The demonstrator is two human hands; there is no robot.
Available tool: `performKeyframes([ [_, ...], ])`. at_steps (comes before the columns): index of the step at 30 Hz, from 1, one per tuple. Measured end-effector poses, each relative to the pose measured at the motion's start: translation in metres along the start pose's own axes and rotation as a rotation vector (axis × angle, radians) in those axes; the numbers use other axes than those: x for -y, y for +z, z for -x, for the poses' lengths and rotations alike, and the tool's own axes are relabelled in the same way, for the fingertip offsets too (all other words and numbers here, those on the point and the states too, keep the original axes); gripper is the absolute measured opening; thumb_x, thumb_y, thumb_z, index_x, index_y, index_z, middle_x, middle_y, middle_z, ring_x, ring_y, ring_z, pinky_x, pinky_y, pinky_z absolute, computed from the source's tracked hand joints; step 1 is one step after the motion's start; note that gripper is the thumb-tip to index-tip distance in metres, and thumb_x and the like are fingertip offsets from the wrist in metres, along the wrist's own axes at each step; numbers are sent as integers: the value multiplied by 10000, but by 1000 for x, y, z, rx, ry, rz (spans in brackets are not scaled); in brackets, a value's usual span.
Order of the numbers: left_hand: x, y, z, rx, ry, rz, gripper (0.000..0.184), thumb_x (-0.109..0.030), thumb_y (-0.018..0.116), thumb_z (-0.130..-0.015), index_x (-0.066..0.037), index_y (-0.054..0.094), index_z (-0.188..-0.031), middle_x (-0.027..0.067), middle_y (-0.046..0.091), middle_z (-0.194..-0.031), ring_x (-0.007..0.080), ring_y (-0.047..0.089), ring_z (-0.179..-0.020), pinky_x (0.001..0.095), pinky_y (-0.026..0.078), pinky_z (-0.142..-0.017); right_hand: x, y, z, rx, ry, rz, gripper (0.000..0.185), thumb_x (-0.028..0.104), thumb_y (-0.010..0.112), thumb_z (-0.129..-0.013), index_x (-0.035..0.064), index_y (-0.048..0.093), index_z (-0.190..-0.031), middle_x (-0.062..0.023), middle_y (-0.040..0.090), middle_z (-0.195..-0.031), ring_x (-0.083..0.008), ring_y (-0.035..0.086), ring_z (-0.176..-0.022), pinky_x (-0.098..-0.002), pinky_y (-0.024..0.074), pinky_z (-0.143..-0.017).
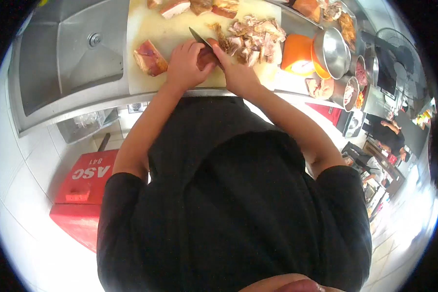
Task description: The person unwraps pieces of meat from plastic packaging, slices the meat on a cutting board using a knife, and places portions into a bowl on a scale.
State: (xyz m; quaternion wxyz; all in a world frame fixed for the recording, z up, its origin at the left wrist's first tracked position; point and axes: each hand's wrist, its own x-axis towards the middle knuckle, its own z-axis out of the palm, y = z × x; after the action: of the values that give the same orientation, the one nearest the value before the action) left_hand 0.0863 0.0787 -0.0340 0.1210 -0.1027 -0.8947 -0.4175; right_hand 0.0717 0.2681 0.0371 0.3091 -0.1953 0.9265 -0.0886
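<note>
while the left hand (186, 63) is pinning meat (206, 59) with curled fingers at the frame's upper centre, the right hand (239, 75) is gripping a knife (198, 37) near chopped pieces (258, 39).

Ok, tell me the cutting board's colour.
The cutting board is pale yellow, clearest in the head view.

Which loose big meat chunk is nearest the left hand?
The lone chunk just left of the left hand; the other big chunks line the far edge of the cutting board.
</note>
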Motion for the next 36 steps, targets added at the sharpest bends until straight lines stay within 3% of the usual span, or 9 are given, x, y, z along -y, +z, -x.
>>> performKeyframes([
  [10, -7, -8, 3, 63, 73, -100, 692, -374, 864, -640, -67, 589, -1196, 164, 641, -1042, 374, 613, -984, 491, 495, -901, 7, -5, 34, -68, 16, 68, 1049, 5, 623, -852, 373, 39, -1641, -202, 719, -886, -383, 724, -806, -503, 574, -703],
  [13, -14, -13, 5, 147, 52, -202, 707, -326, 835, -649, -57, 565, -1244, 183, 647, -1059, 386, 614, -1008, 500, 496, -923, 9, -17, 65, 94, 86, 71, 944, 33, 580, -882, 285, 90, -1649, -218, 722, -953, -378, 733, -871, -490, 581, -729],
  [17, -27, -28, -1, 339, -92, -260, 777, -296, 826, -671, -13, 508, -1322, 218, 628, -1165, 396, 602, -1117, 487, 481, -1005, 2, -2, 66, 23, 47, 28, 942, 18, 576, -867, 296, 119, -1643, -220, 718, -959, -375, 730, -876, -490, 577, -723],
  [19, -40, -40, -4, 423, -208, -244, 833, -267, 832, -704, -6, 452, -1398, 237, 589, -1322, 382, 578, -1239, 462, 463, -1078, -4, -2, 66, 10, 37, -5, 954, 8, 583, -856, 302, 126, -1640, -218, 717, -963, -375, 726, -897, -488, 575, -741],
  [23, 5, -34, 18, 243, -298, 166, 804, -144, 825, -762, -17, 397, -1432, 209, 568, -1298, 277, 583, -1233, 385, 458, -1074, -23, 0, 74, -21, -30, -118, 953, 10, 595, -852, 299, 138, -1637, -213, 717, -974, -392, 711, -945, -494, 557, -807],
  [26, -32, -58, 7, 174, -328, 131, 807, -138, 817, -771, -21, 388, -1445, 192, 564, -1287, 270, 585, -1210, 391, 472, -1044, -38, 4, 103, -122, 20, -266, 936, 6, 591, -859, 291, 152, -1635, -225, 714, -973, -408, 704, -933, -510, 548, -804],
  [29, -79, -64, -22, 150, -423, 433, 797, -129, 799, -782, -34, 384, -1456, 172, 564, -1264, 250, 590, -1171, 376, 493, -993, -66, 7, 144, -201, 57, -432, 870, 58, 601, -913, 289, 168, -1631, -254, 700, -945, -444, 684, -895, -537, 532, -807],
  [32, -108, -46, -62, 97, -285, 517, 769, -71, 766, -801, -54, 369, -1458, 121, 550, -1229, 223, 576, -1134, 342, 489, -975, -99, 20, 183, -311, 97, -522, 855, 91, 617, -931, 291, 168, -1631, -268, 688, -896, -461, 675, -860, -547, 528, -798],
  [36, -192, -17, -126, 218, -140, 507, 770, -51, 759, -800, -39, 361, -1459, 135, 548, -1241, 234, 615, -1073, 359, 527, -919, -139, 38, 228, -356, 161, -585, 861, 91, 627, -930, 291, 168, -1631, -274, 677, -852, -469, 667, -839, -552, 522, -787],
])
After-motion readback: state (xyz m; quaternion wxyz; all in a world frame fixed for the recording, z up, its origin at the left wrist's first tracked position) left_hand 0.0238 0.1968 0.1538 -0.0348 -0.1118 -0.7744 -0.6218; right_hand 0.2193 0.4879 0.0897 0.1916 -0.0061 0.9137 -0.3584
